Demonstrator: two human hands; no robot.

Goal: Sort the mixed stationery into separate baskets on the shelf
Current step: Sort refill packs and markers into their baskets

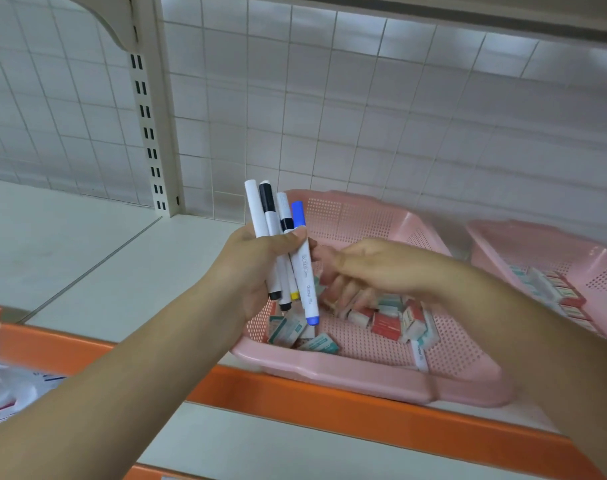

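Fingers (288, 242) of left hand (257, 268) around four markers (304, 268) above pink basket (330, 372)

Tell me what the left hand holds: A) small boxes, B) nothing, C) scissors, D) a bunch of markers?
D: the left hand grips several markers upright above the basket.

White wire-grid back panel (364, 116); cream slotted upright (149, 133); white shelf board (70, 244), orange front edge (295, 393).
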